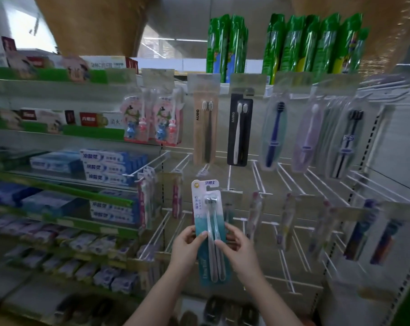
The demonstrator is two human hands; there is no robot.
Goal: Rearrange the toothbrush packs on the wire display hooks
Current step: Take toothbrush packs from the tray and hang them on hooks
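Observation:
A teal and white toothbrush pack (207,215) with two grey brushes stands upright in front of the wire hooks at the centre. My left hand (187,245) pinches its left edge, thumb across the front. My right hand (238,248) grips its right edge, thumb on the brushes. Bare white wire hooks (291,177) stick out in the middle row. On the upper row hang a beige pack (205,123), a black pack (239,132), a blue-brush pack (273,135), a lilac pack (307,140) and a black-brush pack (346,142).
Two pink children's toothbrush packs (152,121) hang at upper left. Shelves of toothpaste boxes (105,165) fill the left side. Green packs (284,45) stand on the top shelf. More packs (286,220) hang on the lower hooks at right.

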